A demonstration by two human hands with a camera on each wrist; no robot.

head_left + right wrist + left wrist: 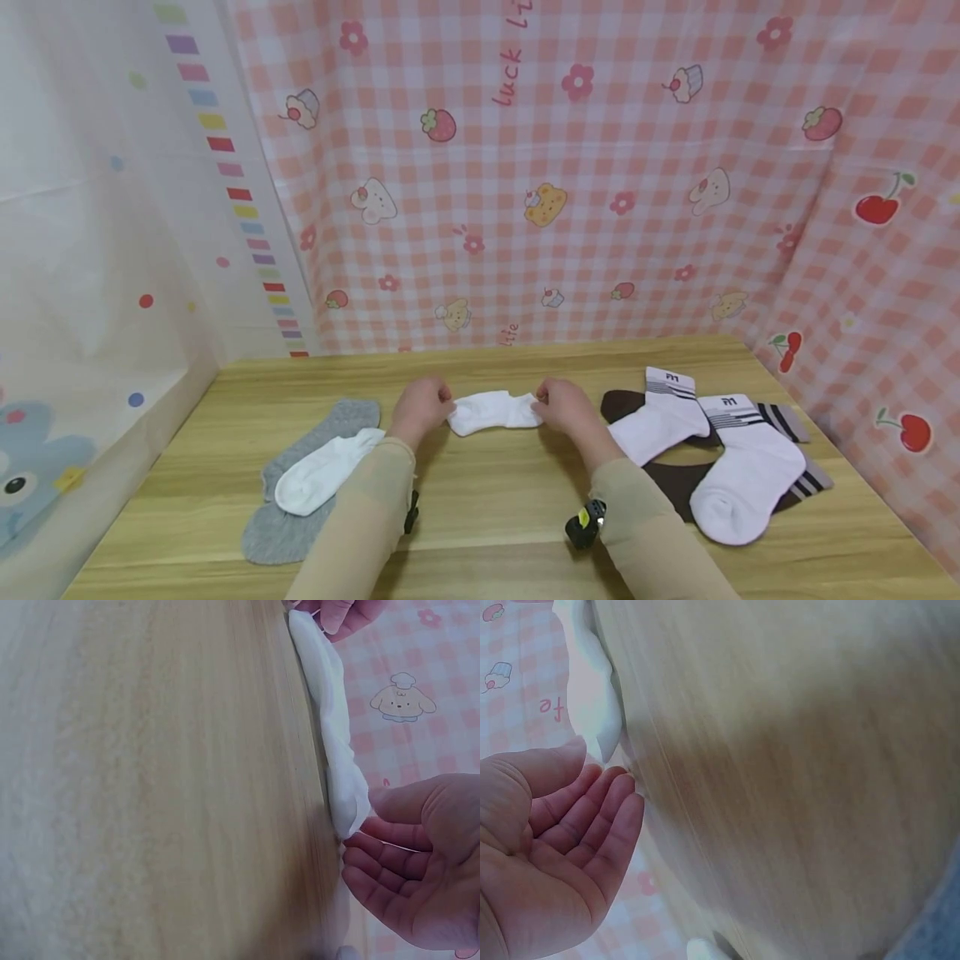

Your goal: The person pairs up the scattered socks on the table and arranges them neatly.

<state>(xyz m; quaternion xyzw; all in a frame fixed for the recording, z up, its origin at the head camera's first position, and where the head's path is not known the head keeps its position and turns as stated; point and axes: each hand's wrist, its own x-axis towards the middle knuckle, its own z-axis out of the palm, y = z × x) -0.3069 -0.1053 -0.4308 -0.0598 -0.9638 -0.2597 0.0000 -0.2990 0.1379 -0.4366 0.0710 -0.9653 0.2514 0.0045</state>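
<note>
A short white sock (pixel 491 412) is stretched sideways between both hands near the middle of the wooden table (pixel 487 517). My left hand (pixel 423 408) pinches its left end. The opposite end is pinched by my right hand (pixel 566 408). In the left wrist view, the thumb and fingertips of the left hand (pixel 562 840) meet at the tip of the sock (pixel 592 690). The right wrist view shows the sock (pixel 330 705) lengthwise, with the right hand (pixel 427 862) at its near end and part of the left hand (pixel 352 615) at the far end.
To the left, another short white sock (pixel 322 475) lies over grey socks (pixel 281 529). On the right, white socks with black stripes (pixel 750 479) overlap brown socks (pixel 675 483) with grey striped cuffs (pixel 783 421). A pink checked curtain (pixel 480 250) hangs behind the table.
</note>
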